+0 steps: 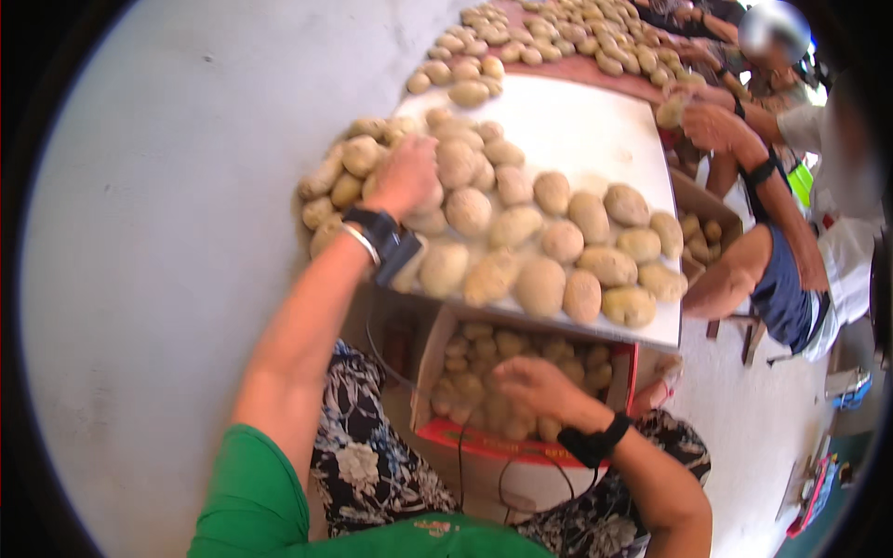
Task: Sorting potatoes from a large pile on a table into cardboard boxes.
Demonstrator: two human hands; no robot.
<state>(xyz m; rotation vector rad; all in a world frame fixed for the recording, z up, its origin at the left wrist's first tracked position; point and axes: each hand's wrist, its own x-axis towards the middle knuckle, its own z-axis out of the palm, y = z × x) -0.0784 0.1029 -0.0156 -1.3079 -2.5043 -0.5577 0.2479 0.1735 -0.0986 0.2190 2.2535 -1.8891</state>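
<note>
your left hand curls over the potatoes heaped around it; its grip cannot be told. your right hand, fingers loosely extended, hovers above the potato-filled box. sorting appears underway; next, secure one potato.

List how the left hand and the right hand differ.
The left hand is among potatoes on the white tabletop; the right hand is over the red-edged box.
The left hand has a black device and a pale band at its wrist; the right hand has one black band.
Both are bare.
</note>
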